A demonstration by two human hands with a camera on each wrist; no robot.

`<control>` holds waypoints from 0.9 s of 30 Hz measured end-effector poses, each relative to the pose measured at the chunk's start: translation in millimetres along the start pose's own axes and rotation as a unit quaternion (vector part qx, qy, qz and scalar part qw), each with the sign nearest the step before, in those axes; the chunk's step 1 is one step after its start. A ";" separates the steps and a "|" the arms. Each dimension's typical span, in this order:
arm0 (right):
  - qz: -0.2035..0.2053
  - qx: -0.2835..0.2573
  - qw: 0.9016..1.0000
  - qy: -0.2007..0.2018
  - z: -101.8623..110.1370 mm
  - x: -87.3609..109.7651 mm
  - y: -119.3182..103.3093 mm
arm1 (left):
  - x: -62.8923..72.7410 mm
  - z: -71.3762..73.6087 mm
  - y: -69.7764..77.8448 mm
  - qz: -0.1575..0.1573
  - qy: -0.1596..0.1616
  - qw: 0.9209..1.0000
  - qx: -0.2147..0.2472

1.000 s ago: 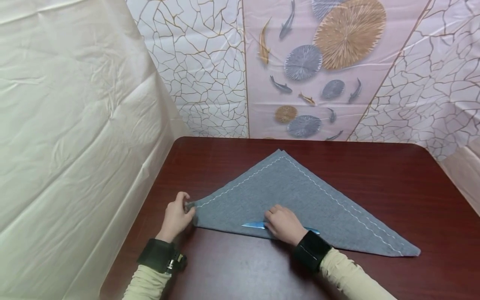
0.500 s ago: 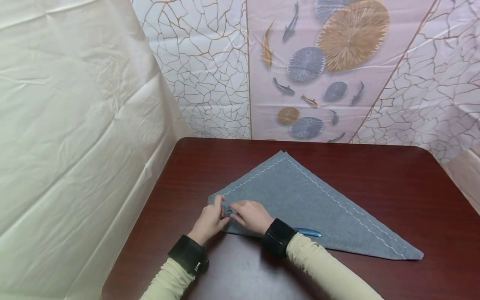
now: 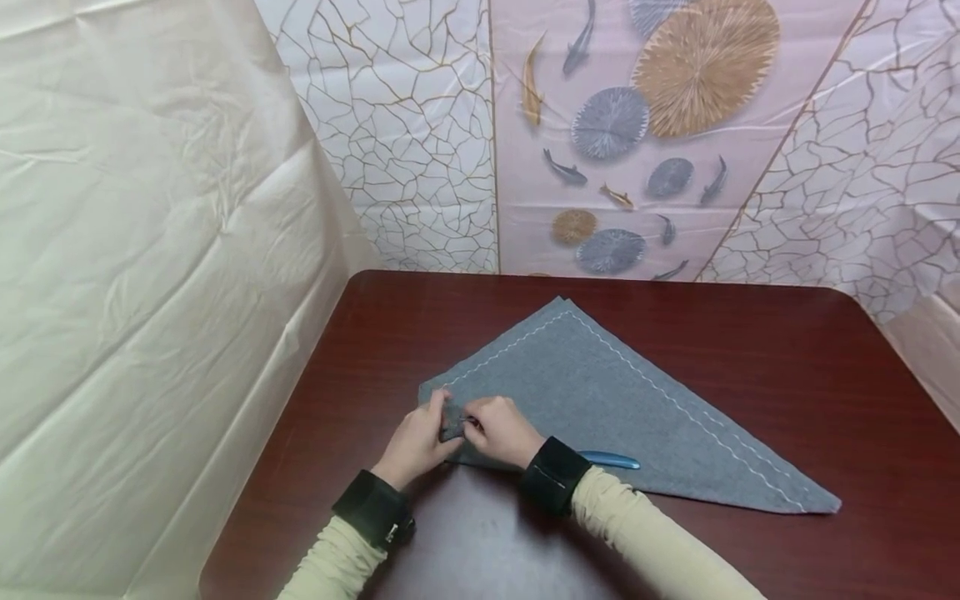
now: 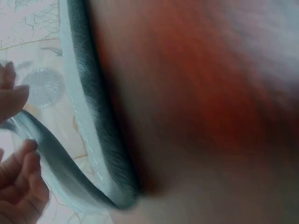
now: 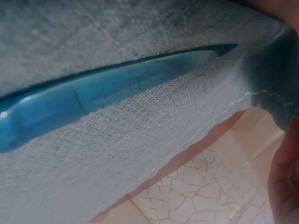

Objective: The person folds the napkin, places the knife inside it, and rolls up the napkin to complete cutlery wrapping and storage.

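Note:
A grey cloth point(image 3: 592, 375), folded into a triangle with white stitching along two sides, lies on the table. Its left corner is folded inward. My left hand point(image 3: 411, 443) grips this corner between thumb and fingers. Just to the right, my right hand point(image 3: 506, 432) pinches the turned-in cloth with curled fingers. A blue knife point(image 3: 611, 459) rests on the cloth near its front edge, partly hidden by my right wrist. The right wrist view shows the knife point(image 5: 117, 86) close up, with its blade pointing toward the raised cloth. In the left wrist view the cloth point(image 4: 60, 163) bends up toward the fingers.
The dark red-brown table point(image 3: 750, 350) extends around the cloth. A cream sheet point(image 3: 165, 292) hangs along the left side, and a patterned curtain point(image 3: 420, 167) with fish and round motifs hangs behind the far edge.
My right hand has moved left from over the knife to the cloth's left corner. My left hand has moved right, bringing that corner inward. The knife stays on the cloth.

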State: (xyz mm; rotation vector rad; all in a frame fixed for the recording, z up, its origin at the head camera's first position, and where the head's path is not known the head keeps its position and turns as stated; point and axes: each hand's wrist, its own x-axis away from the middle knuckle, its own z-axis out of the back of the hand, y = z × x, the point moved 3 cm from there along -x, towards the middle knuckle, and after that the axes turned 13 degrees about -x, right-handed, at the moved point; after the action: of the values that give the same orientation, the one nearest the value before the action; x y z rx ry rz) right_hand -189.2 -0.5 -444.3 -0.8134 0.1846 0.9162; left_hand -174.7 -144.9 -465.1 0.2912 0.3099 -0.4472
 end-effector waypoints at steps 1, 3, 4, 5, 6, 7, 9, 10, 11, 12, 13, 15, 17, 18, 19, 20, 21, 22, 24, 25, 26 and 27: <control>-0.005 -0.008 1.000 0.009 3.6 1.8 -0.3 | 1.7 -0.4 -1.7 0.006 -0.008 1.000 -0.013; -0.012 -0.015 1.000 0.023 11.7 6.3 -1.4 | 5.9 -2.9 -6.5 0.022 -0.033 0.998 -0.042; -0.015 -0.017 0.999 0.030 16.1 9.0 -1.9 | 7.9 -4.2 -8.8 0.029 -0.050 0.997 -0.056; -0.017 -0.020 0.999 0.035 20.6 12.0 -2.3 | 9.9 -5.7 -11.2 0.036 -0.066 0.995 -0.067; -0.018 -0.023 0.999 0.040 25.0 15.0 -2.4 | 11.6 -7.6 -13.5 0.042 -0.084 0.992 -0.078; -0.019 -0.025 0.999 0.044 29.7 18.1 -3.0 | 13.2 -8.9 -15.2 0.047 -0.100 0.990 -0.086; -0.020 -0.032 0.998 0.055 39.4 24.2 -4.1 | 15.5 -11.7 -18.0 0.053 -0.129 0.986 -0.095; -0.021 -0.036 0.997 0.060 44.2 27.2 -4.8 | 16.3 -12.7 -18.6 0.056 -0.141 0.984 -0.097; -0.021 -0.039 0.997 0.064 49.0 30.3 -5.4 | 16.8 -14.0 -19.0 0.059 -0.154 0.982 -0.098; -0.021 -0.042 0.997 0.069 53.5 33.5 -5.8 | 17.0 -15.0 -18.8 0.061 -0.163 0.980 -0.097; -0.022 -0.043 0.996 0.074 58.3 36.5 -6.5 | 17.1 -15.7 -18.2 0.063 -0.171 0.979 -0.094; -0.021 -0.043 0.996 0.082 66.6 42.4 -6.6 | 16.7 -17.6 -15.9 0.067 -0.190 0.975 -0.090; -0.021 -0.039 0.995 0.089 74.2 48.4 -6.5 | 15.3 -18.9 -12.1 0.066 -0.204 0.973 -0.085; -0.021 -0.037 0.995 0.093 77.7 51.2 -6.5 | 14.5 -19.3 -10.0 0.065 -0.208 0.972 -0.083; -0.021 -0.034 0.995 0.096 81.1 53.7 -6.6 | 13.7 -19.6 -7.9 0.064 -0.212 0.972 -0.082; -0.020 -0.032 0.994 0.098 84.1 56.3 -6.4 | 12.8 -19.9 -5.8 0.063 -0.215 0.971 -0.081; -0.021 -0.031 0.994 0.100 87.0 58.9 -6.5 | 11.9 -20.2 -3.8 0.061 -0.217 0.971 -0.079; -0.022 -0.029 0.994 0.102 89.7 61.4 -6.6 | 11.1 -20.5 -2.0 0.060 -0.220 0.971 -0.079; -0.025 -0.027 0.994 0.101 94.2 66.4 -6.2 | 10.0 -20.9 1.2 0.058 -0.224 0.970 -0.075; -0.028 -0.025 0.994 0.101 96.2 69.0 -5.9 | 9.6 -21.3 2.6 0.056 -0.226 0.970 -0.075; -0.031 -0.024 0.994 0.100 98.2 71.4 -5.7 | 9.2 -21.6 4.0 0.056 -0.227 0.970 -0.072; -0.033 -0.023 0.994 0.101 100.3 73.7 -5.7 | 8.7 -22.0 5.4 0.054 -0.229 0.969 -0.070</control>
State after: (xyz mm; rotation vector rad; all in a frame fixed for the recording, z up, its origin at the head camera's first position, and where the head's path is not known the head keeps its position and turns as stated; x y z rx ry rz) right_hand -158.1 113.9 -406.1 -0.9505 0.3117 0.7779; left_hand -169.7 -136.1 -487.2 0.0603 -0.1271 -0.3699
